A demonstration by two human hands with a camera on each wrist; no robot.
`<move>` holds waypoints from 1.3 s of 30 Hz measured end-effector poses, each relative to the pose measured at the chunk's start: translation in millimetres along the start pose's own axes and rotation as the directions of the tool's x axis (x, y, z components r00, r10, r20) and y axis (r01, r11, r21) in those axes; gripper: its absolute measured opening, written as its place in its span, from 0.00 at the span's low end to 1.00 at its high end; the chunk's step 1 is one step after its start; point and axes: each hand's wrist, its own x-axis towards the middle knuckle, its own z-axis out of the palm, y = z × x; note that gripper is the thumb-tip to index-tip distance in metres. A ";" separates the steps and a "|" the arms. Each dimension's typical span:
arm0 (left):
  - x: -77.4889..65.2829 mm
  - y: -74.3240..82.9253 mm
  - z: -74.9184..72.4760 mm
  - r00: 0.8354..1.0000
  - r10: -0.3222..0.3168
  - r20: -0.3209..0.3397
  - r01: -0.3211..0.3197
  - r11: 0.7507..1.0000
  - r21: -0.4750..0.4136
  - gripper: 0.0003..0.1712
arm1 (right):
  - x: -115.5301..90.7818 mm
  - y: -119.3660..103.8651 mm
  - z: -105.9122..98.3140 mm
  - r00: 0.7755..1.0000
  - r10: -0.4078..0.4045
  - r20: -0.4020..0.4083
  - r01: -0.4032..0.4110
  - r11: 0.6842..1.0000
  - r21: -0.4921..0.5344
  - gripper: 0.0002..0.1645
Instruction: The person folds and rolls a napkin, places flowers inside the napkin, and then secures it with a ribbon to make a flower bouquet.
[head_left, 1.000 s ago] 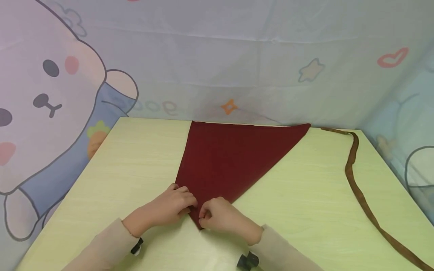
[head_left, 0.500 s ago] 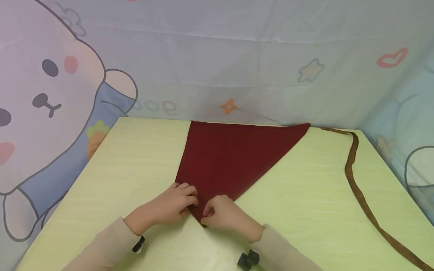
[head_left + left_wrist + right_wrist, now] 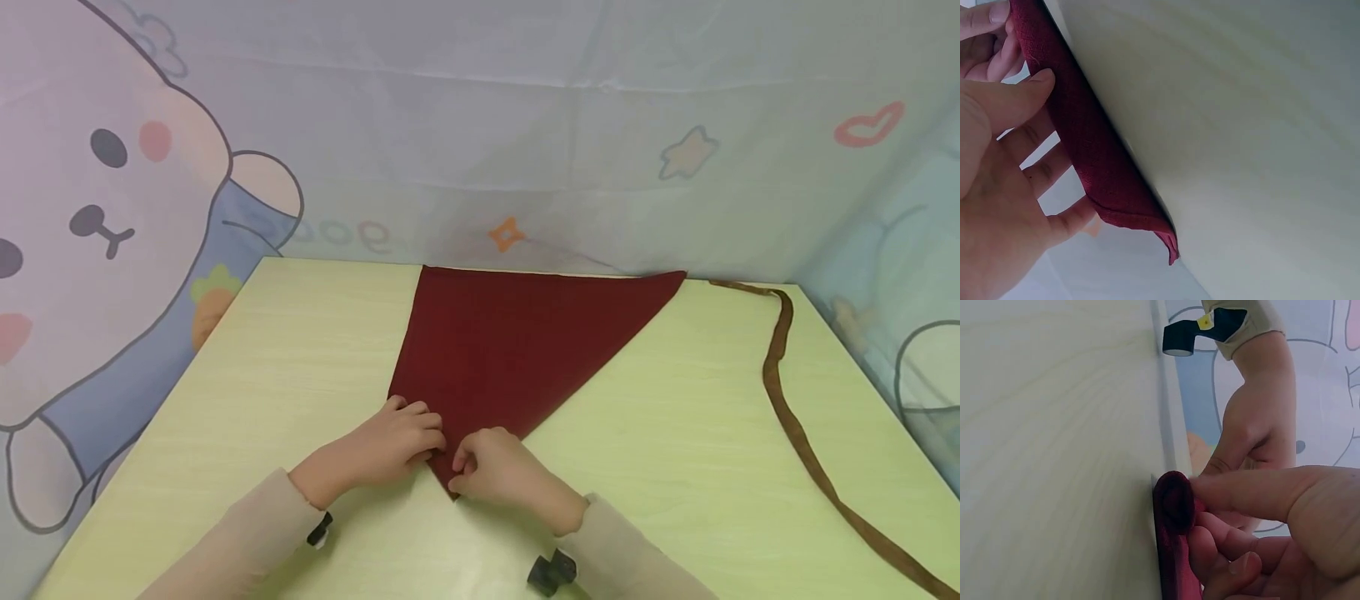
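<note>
A dark red cloth (image 3: pixel 517 342) lies on the table, wide at the far edge and narrowing toward me. Its near-left edge is turned into a narrow roll. My left hand (image 3: pixel 390 446) holds this roll on the left; in the left wrist view its thumb presses the rolled cloth (image 3: pixel 1088 144), fingers spread along the other side. Close to the near tip, my right hand (image 3: pixel 498 471) pinches the roll between thumb and curled fingers. The coiled end of the cloth (image 3: pixel 1175 503) shows in the right wrist view, the left hand (image 3: pixel 1266 419) just beyond.
A long brown strip (image 3: pixel 806 450) winds down the right side of the pale wooden table (image 3: pixel 645 500). Behind the table hangs a printed fabric backdrop (image 3: pixel 480 125). Small black cameras sit under both wrists, the right camera (image 3: pixel 551 573) close to the tabletop.
Both hands have shifted slightly away from me and to the right along with the rolled edge. The cloth's near tip has drawn back a little; its far part stays put.
</note>
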 end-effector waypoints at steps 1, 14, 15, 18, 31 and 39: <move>1.3 0.0 0.1 1.000 -0.002 0.006 0.002 1.000 0.000 0.06 | -0.1 -0.1 -0.2 1.000 0.006 0.001 -0.006 1.000 -0.006 0.10; 8.9 -13.4 6.0 1.000 -0.017 0.024 0.021 0.976 -0.218 0.09 | 0.7 11.4 -1.8 1.000 0.009 0.025 -0.011 0.996 0.091 0.10; 8.9 -14.4 6.1 1.000 -0.016 0.027 0.022 0.972 -0.235 0.10 | 0.7 12.3 -2.5 1.000 0.011 0.029 -0.014 0.995 0.103 0.10; 8.8 -16.4 6.1 1.000 -0.009 0.022 0.014 0.962 -0.274 0.13 | 0.6 14.6 -4.4 0.999 0.016 0.041 -0.022 0.991 0.131 0.10; 15.1 -17.4 5.1 0.999 0.016 0.030 -0.010 0.983 -0.183 0.07 | 0.3 21.4 -11.9 0.998 0.038 0.044 -0.045 0.984 0.172 0.04; 23.5 -18.8 3.8 0.994 -0.050 0.097 0.071 0.971 -0.230 0.07 | -0.3 18.2 -13.2 1.000 -0.004 0.018 0.001 0.987 0.163 0.04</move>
